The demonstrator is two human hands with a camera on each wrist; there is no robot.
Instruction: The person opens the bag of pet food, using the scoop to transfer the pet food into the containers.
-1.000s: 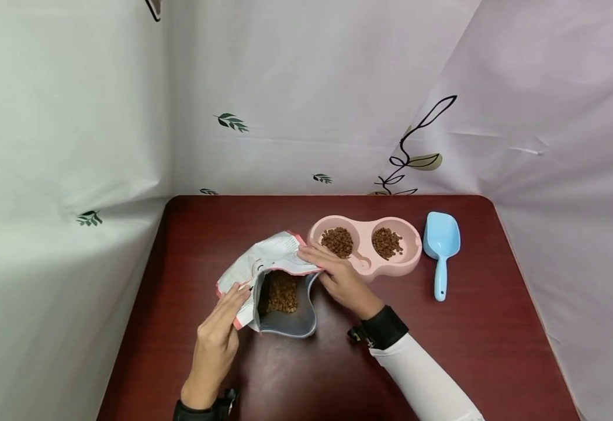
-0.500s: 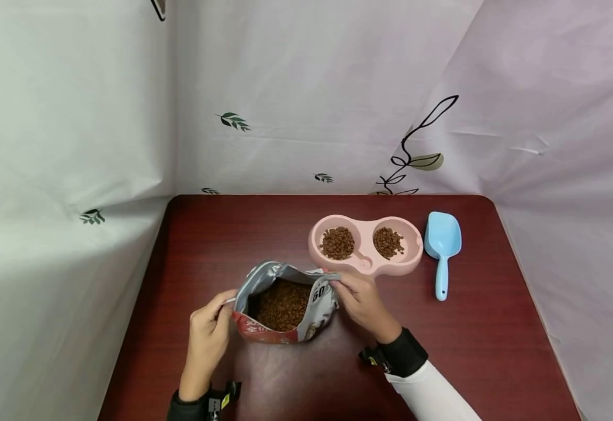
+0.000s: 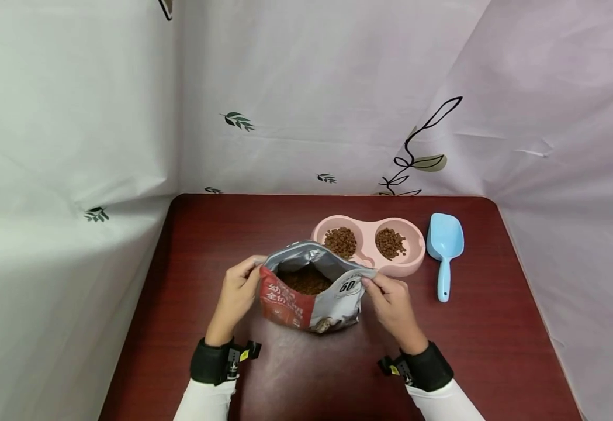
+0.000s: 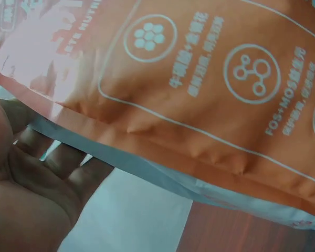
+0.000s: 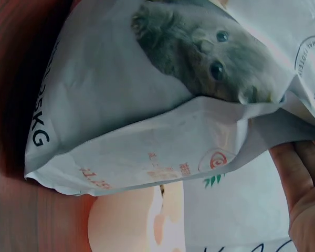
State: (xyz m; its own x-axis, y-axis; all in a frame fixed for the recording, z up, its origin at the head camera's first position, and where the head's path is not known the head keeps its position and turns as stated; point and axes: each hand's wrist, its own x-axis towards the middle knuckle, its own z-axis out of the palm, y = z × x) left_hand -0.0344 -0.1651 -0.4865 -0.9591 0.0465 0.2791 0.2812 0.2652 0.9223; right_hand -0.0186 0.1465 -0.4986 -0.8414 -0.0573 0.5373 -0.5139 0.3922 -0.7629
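An opened bag of pet food [image 3: 285, 307], red on one side and silver-white on the other, stands between my hands with its mouth spread wide. Brown kibble [image 3: 308, 282] shows inside. My left hand [image 3: 235, 295] pinches the bag's top left corner, and my right hand [image 3: 395, 307] pinches the top right corner. In the left wrist view, the left hand [image 4: 42, 194] is beside the bag's orange-red face [image 4: 163, 121]. The right wrist view has the fingers of my right hand [image 5: 307, 194] at the edge of the bag's white side [image 5: 110, 89], which carries a kitten picture.
Behind the bag stands a pink double bowl [image 3: 368, 229] with kibble in both hollows; the bag's rim overlaps its left part in the head view. To its right lies a light blue scoop [image 3: 445, 240], handle towards me. White patterned cloth [image 3: 306, 99] hangs around the dark red table [image 3: 485, 351].
The bag has turned from leaning with its mouth towards me to more upright, red face showing, and has shifted right. My hands have gone from resting on its sides to gripping its top corners.
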